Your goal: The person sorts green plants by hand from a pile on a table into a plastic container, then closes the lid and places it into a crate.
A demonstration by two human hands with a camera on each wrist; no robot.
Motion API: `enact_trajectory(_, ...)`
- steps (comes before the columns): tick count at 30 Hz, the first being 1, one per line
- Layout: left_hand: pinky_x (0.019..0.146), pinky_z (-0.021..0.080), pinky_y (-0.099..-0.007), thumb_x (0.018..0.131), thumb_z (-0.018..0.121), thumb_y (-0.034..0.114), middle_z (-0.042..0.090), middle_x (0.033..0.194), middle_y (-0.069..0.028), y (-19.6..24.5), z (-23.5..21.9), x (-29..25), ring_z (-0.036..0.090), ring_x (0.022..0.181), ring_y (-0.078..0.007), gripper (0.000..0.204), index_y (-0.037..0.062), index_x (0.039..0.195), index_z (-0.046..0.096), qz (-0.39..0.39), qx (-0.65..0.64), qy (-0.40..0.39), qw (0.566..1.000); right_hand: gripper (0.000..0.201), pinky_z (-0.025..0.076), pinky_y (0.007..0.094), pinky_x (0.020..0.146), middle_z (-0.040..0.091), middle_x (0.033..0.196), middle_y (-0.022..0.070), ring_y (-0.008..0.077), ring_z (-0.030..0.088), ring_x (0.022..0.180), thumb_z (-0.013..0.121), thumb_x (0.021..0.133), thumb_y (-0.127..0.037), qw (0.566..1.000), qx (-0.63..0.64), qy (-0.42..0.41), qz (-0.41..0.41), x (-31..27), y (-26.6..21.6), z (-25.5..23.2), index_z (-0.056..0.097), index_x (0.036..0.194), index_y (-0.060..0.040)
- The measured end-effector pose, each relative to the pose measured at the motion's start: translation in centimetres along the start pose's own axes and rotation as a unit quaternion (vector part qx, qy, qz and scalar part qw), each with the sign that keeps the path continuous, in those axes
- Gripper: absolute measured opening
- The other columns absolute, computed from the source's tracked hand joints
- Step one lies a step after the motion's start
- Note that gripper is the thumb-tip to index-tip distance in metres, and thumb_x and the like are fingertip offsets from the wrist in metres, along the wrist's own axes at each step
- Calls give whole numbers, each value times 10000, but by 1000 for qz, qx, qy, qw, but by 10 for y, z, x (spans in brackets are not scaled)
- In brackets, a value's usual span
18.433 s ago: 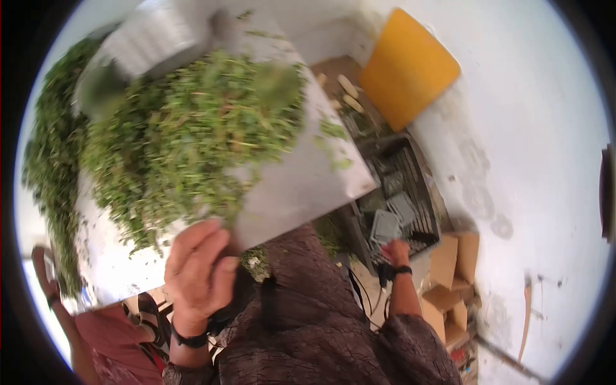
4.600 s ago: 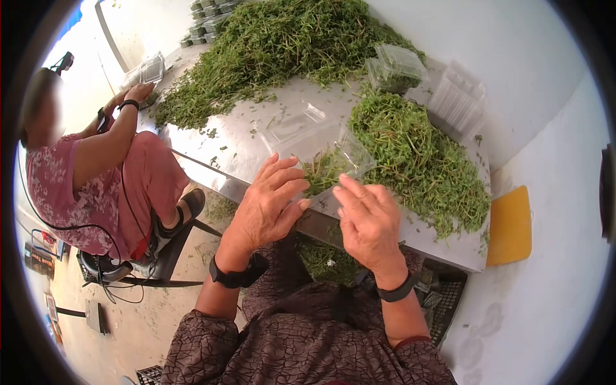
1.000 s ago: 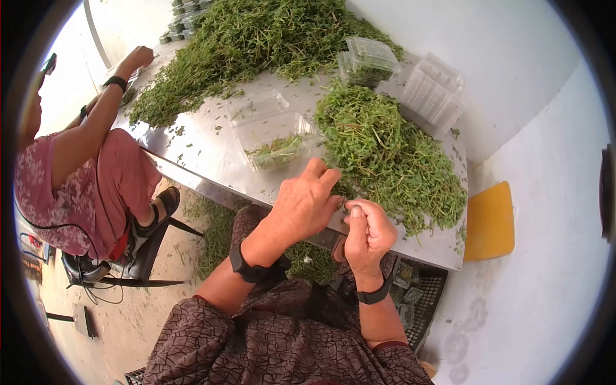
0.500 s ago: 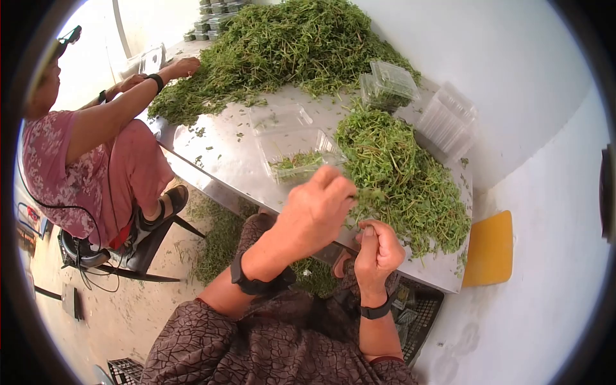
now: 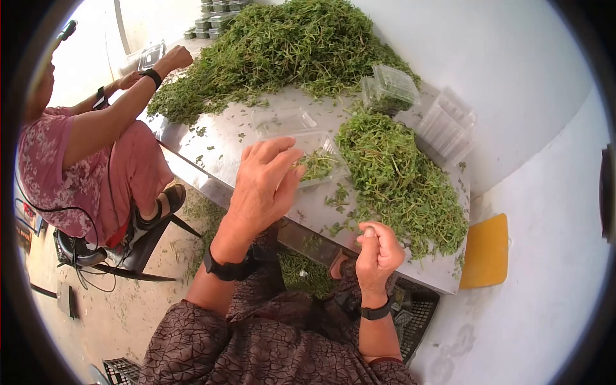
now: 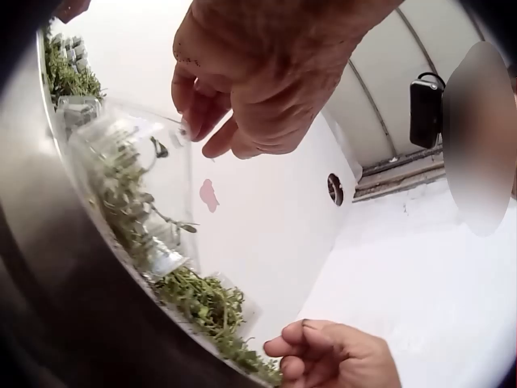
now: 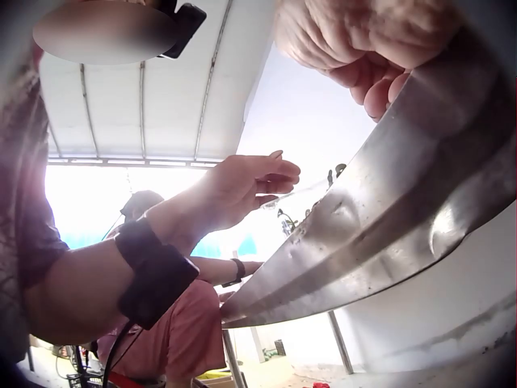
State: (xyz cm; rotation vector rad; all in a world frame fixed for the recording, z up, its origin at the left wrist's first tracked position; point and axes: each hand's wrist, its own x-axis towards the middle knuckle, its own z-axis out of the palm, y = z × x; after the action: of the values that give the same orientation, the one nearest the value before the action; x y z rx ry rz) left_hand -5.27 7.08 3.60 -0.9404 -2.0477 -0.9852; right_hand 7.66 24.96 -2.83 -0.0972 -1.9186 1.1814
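My left hand (image 5: 263, 183) is over the front side of a clear open container (image 5: 324, 144) holding some green sprigs (image 5: 317, 165). In the left wrist view my left hand (image 6: 250, 89) has its fingers apart and bent downward, beside the clear plastic, nothing gripped. My right hand (image 5: 380, 256) is at the table's front edge, fingers curled in and thumb against them; nothing shows in it. The right wrist view has my right hand (image 7: 367, 40) just above the metal edge. A smaller heap of greens (image 5: 404, 179) lies beyond it.
A large heap of greens (image 5: 295, 51) covers the back of the metal table (image 5: 221, 151). Filled clear boxes (image 5: 391, 86) and stacked empty ones (image 5: 446, 125) stand at the right. Another person (image 5: 83, 154) sits at the left. A black crate (image 5: 417, 311) is below.
My left hand has moved left from the smaller heap to the container, and its fingers have spread from a pinch. My right hand has barely moved. The other person's hand has drawn back slightly from the large heap.
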Motion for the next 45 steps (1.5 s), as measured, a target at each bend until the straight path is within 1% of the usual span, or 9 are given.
enact_trajectory(11, 992, 375, -466, 729, 696, 39, 657, 1079, -98, -20, 13, -40, 567, 1094, -322, 296, 25, 1022, 659, 49, -19, -33, 998, 88, 458, 253, 549, 663, 812, 114, 127, 613, 635, 591, 886, 22, 1000, 1, 0, 12, 2, -2, 0, 669, 923, 37)
enact_trajectory(13, 998, 386, -475, 723, 689, 29, 650, 1077, -109, -21, 19, -44, 566, 1100, -332, 303, 24, 1024, 659, 28, -11, -21, 999, 93, 459, 246, 553, 647, 828, 99, 120, 614, 661, 604, 893, 15, 994, 61, 6, 91, 6, -4, -2, 659, 963, 39)
enact_trajectory(18, 977, 412, -475, 730, 673, 24, 637, 1065, -135, -22, 27, -48, 571, 1078, -348, 292, 19, 1021, 659, 10, -97, 26, 995, 157, 477, 234, 582, 650, 861, 104, 120, 624, 676, 656, 850, 15, 988, -138, 54, -30, 56, -25, -24, 659, 1006, 27)
enact_trajectory(23, 953, 420, -474, 722, 669, 33, 628, 1025, -136, -27, 33, -49, 579, 1037, -351, 266, 18, 988, 667, 4, -105, 63, 992, 227, 517, 308, 607, 682, 979, 160, 221, 663, 676, 690, 806, -4, 966, -257, -17, -32, 102, -13, -25, 667, 1031, 1)
enact_trajectory(31, 944, 403, -494, 702, 675, 16, 622, 1003, -121, -27, 32, -49, 586, 1019, -341, 280, 39, 981, 666, 15, -96, 55, 994, 337, 509, 449, 794, 688, 981, 209, 414, 650, 894, 674, 833, -196, 905, -413, -103, 21, 162, 4, -27, 668, 1118, -15)
enact_trajectory(35, 944, 403, -496, 708, 682, 21, 621, 1011, -116, -28, 32, -50, 587, 1021, -338, 286, 46, 993, 661, 16, -101, 57, 993, 343, 506, 464, 814, 704, 931, 201, 382, 665, 936, 681, 829, -197, 900, -388, -163, 114, 173, 19, -22, 675, 1119, -16)
enact_trajectory(39, 964, 400, -501, 719, 682, 27, 622, 1012, -109, -27, 30, -49, 589, 1025, -333, 274, 49, 992, 660, 10, -102, 52, 993, 280, 518, 428, 715, 707, 867, 180, 345, 675, 781, 665, 837, -169, 910, -368, -171, 83, 172, 40, -32, 689, 1059, 0)
enact_trajectory(41, 970, 398, -503, 722, 682, 29, 623, 1011, -107, -26, 31, -50, 590, 1026, -332, 270, 49, 990, 660, 9, -104, 50, 993, 204, 490, 345, 581, 693, 774, 123, 239, 627, 603, 652, 838, -111, 932, -334, -120, 69, 173, 29, -39, 688, 992, 18)
enact_trajectory(45, 979, 396, -501, 722, 682, 29, 623, 1009, -107, -27, 32, -50, 589, 1031, -333, 271, 47, 991, 660, 8, -109, 49, 993, 156, 418, 257, 500, 660, 720, 60, 105, 545, 526, 652, 841, -70, 976, -199, -51, 78, 172, 4, -51, 676, 956, 33)
